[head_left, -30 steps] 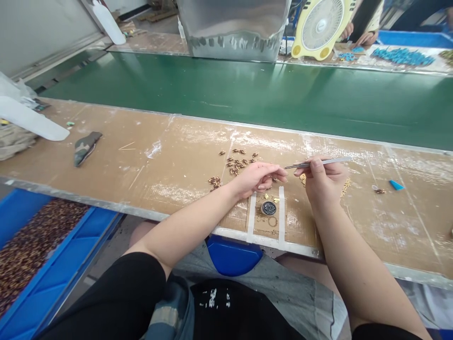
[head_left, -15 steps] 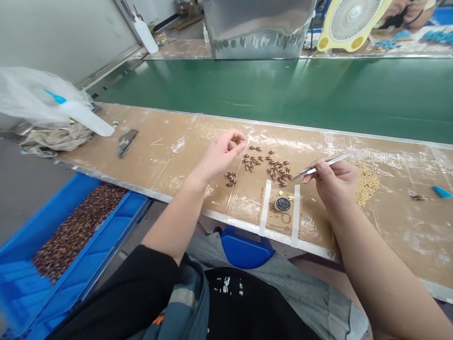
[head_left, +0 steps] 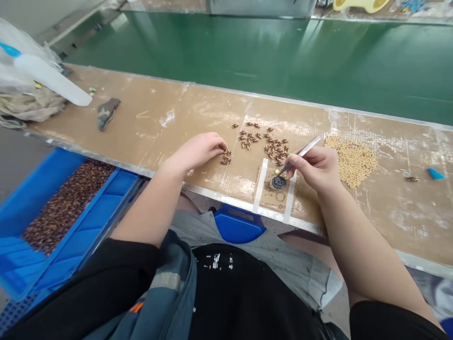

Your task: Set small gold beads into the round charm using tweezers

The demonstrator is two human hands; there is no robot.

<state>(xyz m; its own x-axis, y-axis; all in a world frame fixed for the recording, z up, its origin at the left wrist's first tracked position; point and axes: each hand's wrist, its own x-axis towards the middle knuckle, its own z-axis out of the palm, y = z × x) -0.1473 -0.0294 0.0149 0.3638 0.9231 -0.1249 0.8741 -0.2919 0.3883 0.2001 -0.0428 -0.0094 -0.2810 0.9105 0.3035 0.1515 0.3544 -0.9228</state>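
My right hand [head_left: 318, 167] grips metal tweezers [head_left: 307, 146], their tips down at a small round pot [head_left: 278, 182] of dark, glossy stuff. The pot stands between two white tape strips [head_left: 260, 185]. My left hand [head_left: 203, 149] has its fingertips pinched together at the edge of a small cluster of shiny brown pieces [head_left: 227, 159]. Whether a piece is between those fingers is hidden. More brown pieces [head_left: 276, 151] lie spread out between my hands. Beyond my right hand is a pile of small yellow pieces [head_left: 356, 161].
A green belt [head_left: 219, 52] runs behind the brown worktop [head_left: 141, 137]. A blue bin [head_left: 46, 170] full of brown pieces sits lower left. At left are a white bottle [head_left: 53, 78] and a camouflage-patterned piece [head_left: 107, 113]; a blue tip [head_left: 435, 174] lies at right.
My left hand has come down to the small brown cluster. My right hand has brought the tweezers from the brown pieces to the round pot. The view has tilted downward.
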